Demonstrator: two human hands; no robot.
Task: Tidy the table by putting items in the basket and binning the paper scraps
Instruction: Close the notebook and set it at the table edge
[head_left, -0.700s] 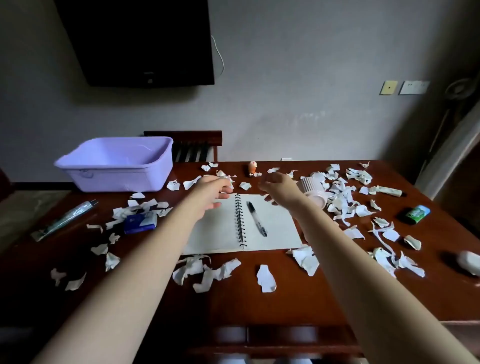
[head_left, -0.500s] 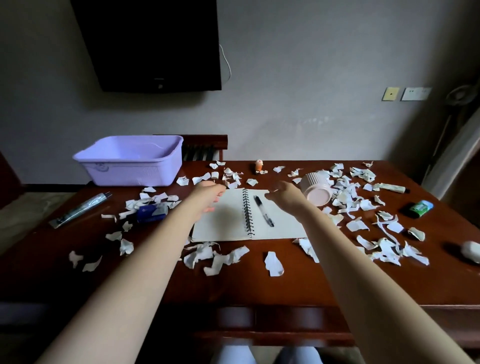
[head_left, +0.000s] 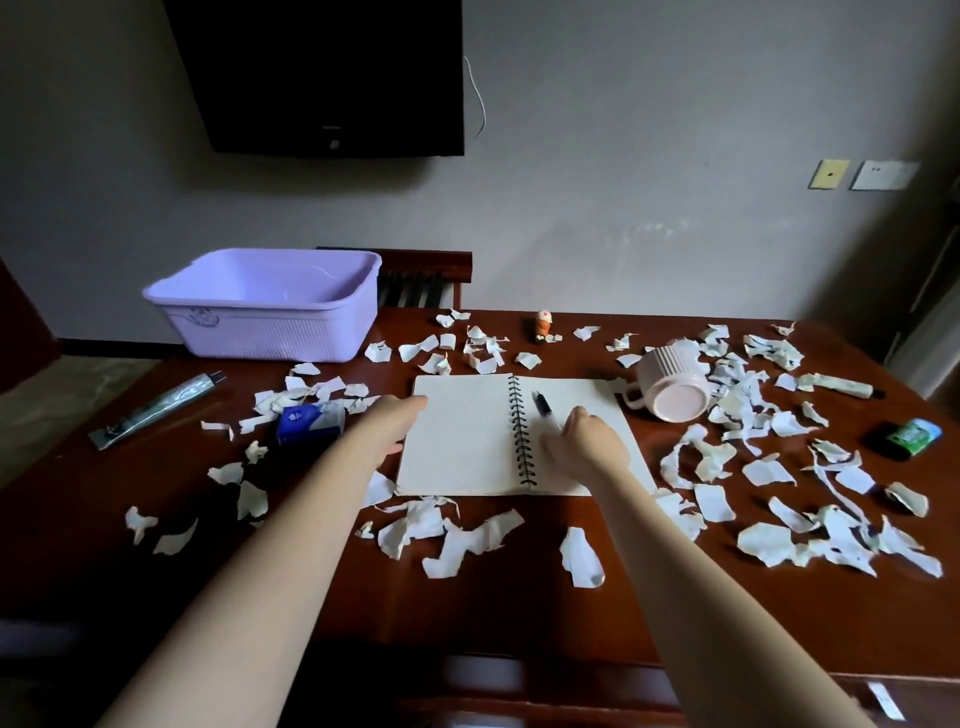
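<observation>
An open spiral notebook (head_left: 467, 441) lies in the middle of the dark wooden table (head_left: 493, 613). A black pen (head_left: 543, 402) rests on its right page. My right hand (head_left: 589, 441) lies over the pen's lower end; whether the fingers grip it I cannot tell. My left hand (head_left: 389, 421) touches the notebook's left edge, fingers apart. A lilac plastic basket (head_left: 270, 332) stands at the far left. White paper scraps (head_left: 457, 540) are strewn across the table, thickest on the right.
A pink mug (head_left: 672, 382) lies on its side right of the notebook. A blue tissue pack (head_left: 306, 423), a toothpaste tube (head_left: 156, 410), a small orange figure (head_left: 544, 325), a green packet (head_left: 914, 436) and a white tube (head_left: 836, 385) also lie there. A chair back (head_left: 426, 270) stands behind.
Both hands have come down from the notebook's far edge: the left to its left edge, the right onto the pen. The camera has shifted, so the whole scene sits differently.
</observation>
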